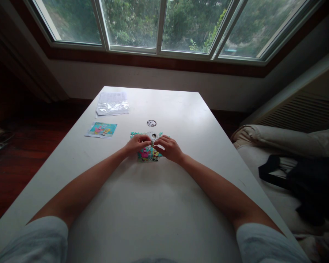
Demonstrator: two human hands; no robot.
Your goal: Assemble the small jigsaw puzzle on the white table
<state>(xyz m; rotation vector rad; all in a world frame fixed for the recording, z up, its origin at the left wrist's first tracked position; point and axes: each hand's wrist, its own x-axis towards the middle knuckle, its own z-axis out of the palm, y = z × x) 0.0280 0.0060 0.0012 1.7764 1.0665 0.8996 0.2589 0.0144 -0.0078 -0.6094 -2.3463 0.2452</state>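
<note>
A partly assembled jigsaw puzzle with colourful cartoon figures lies in the middle of the white table. Over its left side is my left hand, with thumb and forefinger pinched on a small greenish puzzle piece. My right hand comes in from the other side with bent fingers, its fingertips by the same piece; whether they grip anything is too small to tell. Small turquoise pieces show just beyond my hands. A round white disc with a dark centre lies behind my fingers.
A dark-rimmed round item lies farther back on the white table. To the left is a printed cartoon picture sheet, with a clear plastic packet over papers behind it. A couch with a dark bag stands along the right.
</note>
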